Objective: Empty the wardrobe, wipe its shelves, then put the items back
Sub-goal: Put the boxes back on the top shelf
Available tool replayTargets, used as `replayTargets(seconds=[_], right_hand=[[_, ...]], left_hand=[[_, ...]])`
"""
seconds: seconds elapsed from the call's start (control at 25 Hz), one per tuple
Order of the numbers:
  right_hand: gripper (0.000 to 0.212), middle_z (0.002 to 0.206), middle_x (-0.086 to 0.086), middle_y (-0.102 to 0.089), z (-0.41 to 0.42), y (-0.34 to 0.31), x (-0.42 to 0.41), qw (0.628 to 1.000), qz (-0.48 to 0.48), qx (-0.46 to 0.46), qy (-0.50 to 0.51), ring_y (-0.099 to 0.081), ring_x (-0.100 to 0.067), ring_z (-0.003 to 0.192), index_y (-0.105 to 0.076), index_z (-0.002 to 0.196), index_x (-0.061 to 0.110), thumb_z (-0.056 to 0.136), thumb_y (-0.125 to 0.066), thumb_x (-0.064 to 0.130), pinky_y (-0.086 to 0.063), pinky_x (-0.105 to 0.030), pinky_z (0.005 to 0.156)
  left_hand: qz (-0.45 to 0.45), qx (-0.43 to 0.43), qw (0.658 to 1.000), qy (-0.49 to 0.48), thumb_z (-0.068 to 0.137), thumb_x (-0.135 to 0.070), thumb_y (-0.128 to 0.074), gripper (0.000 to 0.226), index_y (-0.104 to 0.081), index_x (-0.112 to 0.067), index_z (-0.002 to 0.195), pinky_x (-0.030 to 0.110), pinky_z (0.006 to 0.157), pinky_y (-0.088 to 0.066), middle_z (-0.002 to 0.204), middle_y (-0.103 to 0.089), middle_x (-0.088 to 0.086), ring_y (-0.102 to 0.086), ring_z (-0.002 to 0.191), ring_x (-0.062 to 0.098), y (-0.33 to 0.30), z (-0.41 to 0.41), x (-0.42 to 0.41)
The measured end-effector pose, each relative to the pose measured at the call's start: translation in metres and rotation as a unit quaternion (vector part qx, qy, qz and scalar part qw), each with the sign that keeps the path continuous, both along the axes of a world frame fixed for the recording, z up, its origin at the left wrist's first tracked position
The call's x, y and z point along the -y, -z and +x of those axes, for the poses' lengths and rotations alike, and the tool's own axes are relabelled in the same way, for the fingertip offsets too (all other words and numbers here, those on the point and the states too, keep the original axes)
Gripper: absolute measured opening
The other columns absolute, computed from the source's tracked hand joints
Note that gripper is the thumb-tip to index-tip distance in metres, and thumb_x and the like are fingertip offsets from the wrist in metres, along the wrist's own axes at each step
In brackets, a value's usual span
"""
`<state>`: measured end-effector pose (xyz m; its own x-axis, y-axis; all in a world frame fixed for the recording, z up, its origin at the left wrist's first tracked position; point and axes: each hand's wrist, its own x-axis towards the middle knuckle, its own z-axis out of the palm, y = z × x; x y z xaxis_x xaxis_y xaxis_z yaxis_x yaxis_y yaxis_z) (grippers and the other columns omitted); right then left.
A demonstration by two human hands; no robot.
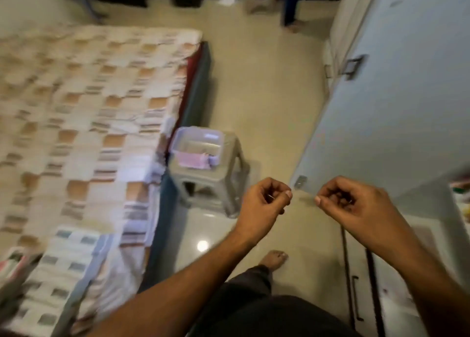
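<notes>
Both hands, left [264,204] and right [356,204], curled, grip contents unclear, wardrobe door [396,95] just behind

Both forearms bare, no sleeves in view. Left hand [264,202] and right hand [348,204]: short nails; possible thin ring on each, too blurred to confirm. Dark trousers [254,308], bare foot [274,256] with what looks like a toe ring.

I see a home bedroom; bed [84,123] with checked bedspread on my left; pale wardrobe door [396,102] open on my right; grey plastic stool [216,181] on the glossy tiled floor [267,95] between them.
</notes>
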<state>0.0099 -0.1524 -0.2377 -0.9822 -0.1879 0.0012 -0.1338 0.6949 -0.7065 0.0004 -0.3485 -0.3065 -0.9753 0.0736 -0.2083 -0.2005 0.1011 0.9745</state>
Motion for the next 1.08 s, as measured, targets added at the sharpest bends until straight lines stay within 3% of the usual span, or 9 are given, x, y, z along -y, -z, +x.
replayTargets(seconds=[0.12, 0.24, 0.48, 0.68, 0.8, 0.96, 1.08], right_hand=[[0.007, 0.074, 0.010, -0.065, -0.001, 0.014, 0.072, 0.992, 0.001, 0.030, -0.119, -0.062, -0.008, 0.076, -0.068, 0.083, 0.029, 0.086, -0.074, 0.028, -0.047, -0.014, 0.062], [0.008, 0.073, 0.012, -0.065, -0.006, 0.023, 0.141, 0.969, 0.012, 0.063, -0.237, -0.062, -0.008, 0.076, -0.067, 0.083, 0.033, 0.087, -0.074, 0.030, -0.047, -0.013, 0.061], [0.007, 0.077, 0.014, -0.066, -0.029, 0.040, 0.266, 0.926, 0.023, 0.113, -0.361, -0.063, -0.010, 0.075, -0.067, 0.082, 0.032, 0.086, -0.073, 0.031, -0.048, -0.016, 0.060], [0.007, 0.074, 0.017, -0.065, -0.050, 0.078, 0.384, 0.898, 0.062, 0.174, -0.399, -0.061, -0.008, 0.071, -0.069, 0.084, 0.031, 0.086, -0.074, 0.035, -0.048, -0.018, 0.060], [0.007, 0.070, 0.016, -0.063, -0.058, 0.102, 0.446, 0.872, 0.094, 0.232, -0.420, -0.058, -0.007, 0.066, -0.069, 0.084, 0.028, 0.086, -0.075, 0.032, -0.045, -0.016, 0.058], [0.007, 0.074, 0.007, -0.066, -0.065, 0.132, 0.505, 0.839, 0.123, 0.297, -0.438, -0.059, -0.008, 0.067, -0.069, 0.083, 0.030, 0.088, -0.074, 0.031, -0.047, -0.023, 0.063], [0.004, 0.074, 0.005, -0.067, -0.072, 0.160, 0.536, 0.825, 0.149, 0.346, -0.421, -0.063, -0.013, 0.069, -0.070, 0.086, 0.030, 0.088, -0.073, 0.032, -0.051, -0.033, 0.068]], left_hand=[[-0.012, 0.088, 0.990, -0.108, 0.096, -0.014, -0.064, 0.011, -0.067, -0.005, 0.101, 0.017, 0.058, -0.046, 0.088, -0.071, 0.018, -0.062, 0.068, 0.011, 0.028, 0.041, 0.083], [0.021, 0.181, 0.950, -0.253, 0.096, -0.025, -0.065, 0.016, -0.067, -0.011, 0.104, 0.027, 0.064, -0.048, 0.092, -0.072, 0.011, -0.063, 0.071, 0.015, 0.059, 0.074, 0.158], [0.207, 0.278, 0.790, -0.507, 0.097, -0.032, -0.063, 0.026, -0.067, -0.010, 0.111, 0.025, 0.058, -0.045, 0.085, -0.065, 0.008, -0.058, 0.069, 0.017, 0.126, 0.120, 0.283], [0.360, 0.317, 0.634, -0.607, 0.097, -0.046, -0.060, 0.032, -0.058, -0.014, 0.093, 0.018, 0.047, -0.037, 0.073, -0.050, 0.003, -0.044, 0.058, 0.012, 0.182, 0.128, 0.397], [0.395, 0.348, 0.536, -0.660, 0.085, -0.063, -0.065, 0.054, -0.056, -0.012, 0.101, 0.022, 0.055, -0.042, 0.074, -0.051, 0.004, -0.047, 0.058, 0.015, 0.225, 0.135, 0.454], [0.419, 0.393, 0.458, -0.678, 0.068, -0.082, -0.065, 0.080, -0.057, -0.014, 0.109, 0.025, 0.059, -0.051, 0.075, -0.049, 0.005, -0.049, 0.061, 0.015, 0.275, 0.137, 0.502], [0.433, 0.406, 0.422, -0.685, 0.065, -0.085, -0.063, 0.091, -0.055, -0.012, 0.120, 0.023, 0.045, -0.054, 0.077, -0.047, 0.005, -0.048, 0.052, 0.012, 0.302, 0.129, 0.527]])
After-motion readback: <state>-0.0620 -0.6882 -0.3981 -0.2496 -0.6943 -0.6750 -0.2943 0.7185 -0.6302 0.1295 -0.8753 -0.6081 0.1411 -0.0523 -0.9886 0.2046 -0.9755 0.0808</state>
